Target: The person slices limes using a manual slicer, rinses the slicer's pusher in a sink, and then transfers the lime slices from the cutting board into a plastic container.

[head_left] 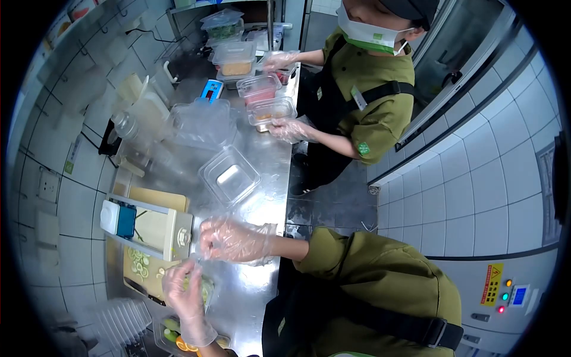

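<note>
Down at the near end of the steel counter, the left hand, in a thin clear glove, is wrapped over a small clear box, with its fingers curled round the side nearest the cutting board. The box sits low on the counter, between the cutting board and the counter's front edge. It is see-through plastic with pale green slices showing through the wall. The glove hides most of its outline. What shows suggests the longer side runs along the counter's length and the open top faces up, though I cannot tell its ends apart.

The right hand, also gloved, is just above and beside the box with its fingers bent inward. Whether it pinches anything cannot be told, because the crumpled glove hides the fingertips.

More green slices lie loose on the board, just beside the left hand. A white device with a blue block stands across the board. Further up the counter an empty clear tub lies apart from both hands. At the bottom edge, a stack of clear lids stands beside a tub of green and orange fruit pieces.

At the far end, a co-worker in a green uniform has one gloved hand against a filled clear tub and the other hand by a stack of tubs.
</note>
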A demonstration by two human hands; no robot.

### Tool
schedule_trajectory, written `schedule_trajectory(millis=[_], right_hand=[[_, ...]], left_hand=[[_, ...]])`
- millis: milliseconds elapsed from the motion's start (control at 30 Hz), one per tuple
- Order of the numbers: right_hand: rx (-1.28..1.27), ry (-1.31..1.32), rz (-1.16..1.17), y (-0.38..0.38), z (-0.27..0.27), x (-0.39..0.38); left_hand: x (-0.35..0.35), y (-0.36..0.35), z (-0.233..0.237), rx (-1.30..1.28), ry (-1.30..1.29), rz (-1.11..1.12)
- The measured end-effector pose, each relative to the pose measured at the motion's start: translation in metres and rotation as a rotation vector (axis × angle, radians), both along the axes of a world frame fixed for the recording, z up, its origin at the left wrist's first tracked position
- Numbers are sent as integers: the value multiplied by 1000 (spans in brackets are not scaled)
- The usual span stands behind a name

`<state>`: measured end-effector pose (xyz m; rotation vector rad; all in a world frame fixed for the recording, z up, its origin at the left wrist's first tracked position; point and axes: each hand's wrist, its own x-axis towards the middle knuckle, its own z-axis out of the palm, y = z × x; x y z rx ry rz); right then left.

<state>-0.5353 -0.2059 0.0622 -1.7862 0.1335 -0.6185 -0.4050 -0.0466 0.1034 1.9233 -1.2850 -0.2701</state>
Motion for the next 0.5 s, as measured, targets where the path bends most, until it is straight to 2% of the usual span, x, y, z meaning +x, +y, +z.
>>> schedule_trajectory(millis=[100,133,167,200,267,300,400,500], right_hand=[[-118,-62,-12,16,-5,3],[-78,-88,-58,25,-28,9],[-97,-40,-15,22,-15,4],[-220,-160,43,22,-22,5],[-232,-101,78,28,-16,6],[-121,-4,96,35,-12,9],[17,100,113,55,-29,19],[32,171,98,94,-43,16]], left_hand=[[-2,12,-17,-49,-100,16],[-6,14,-15,-41,-94,38],[-10,13,-10,-17,-91,80],[-14,17,-5,-14,-80,88],[-13,27,-8,-5,-35,121],[-9,35,-16,-6,-8,131],[0,62,-42,35,300,351],[3,110,-63,-103,860,490]])
